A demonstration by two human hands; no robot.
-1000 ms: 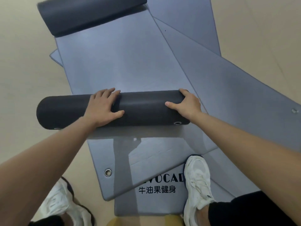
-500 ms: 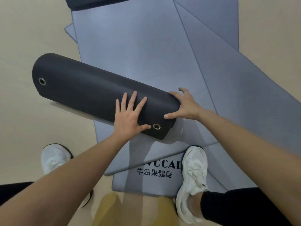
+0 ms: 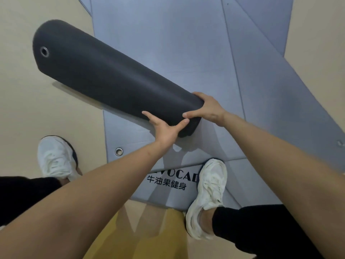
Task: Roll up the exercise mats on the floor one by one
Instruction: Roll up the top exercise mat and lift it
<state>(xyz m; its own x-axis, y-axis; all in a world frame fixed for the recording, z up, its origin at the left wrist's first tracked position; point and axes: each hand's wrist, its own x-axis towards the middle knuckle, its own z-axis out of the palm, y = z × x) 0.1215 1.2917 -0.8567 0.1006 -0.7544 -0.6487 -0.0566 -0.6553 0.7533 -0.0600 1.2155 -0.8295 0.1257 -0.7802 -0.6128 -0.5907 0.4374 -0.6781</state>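
roll (image 3: 104,79): now swinging off the flat mats (image 3: 168,43), far end lifting over the floor (image 3: 28,113)
hands: left (image 3: 164,128) and right (image 3: 207,109) both gripping its near end
task: carrying it aside, likely

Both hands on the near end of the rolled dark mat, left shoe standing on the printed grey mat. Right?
Not quite. The head view shows the right shoe on the printed grey mat; the left shoe is on bare floor. Both the left hand and right hand do grip the near end of the rolled dark mat.
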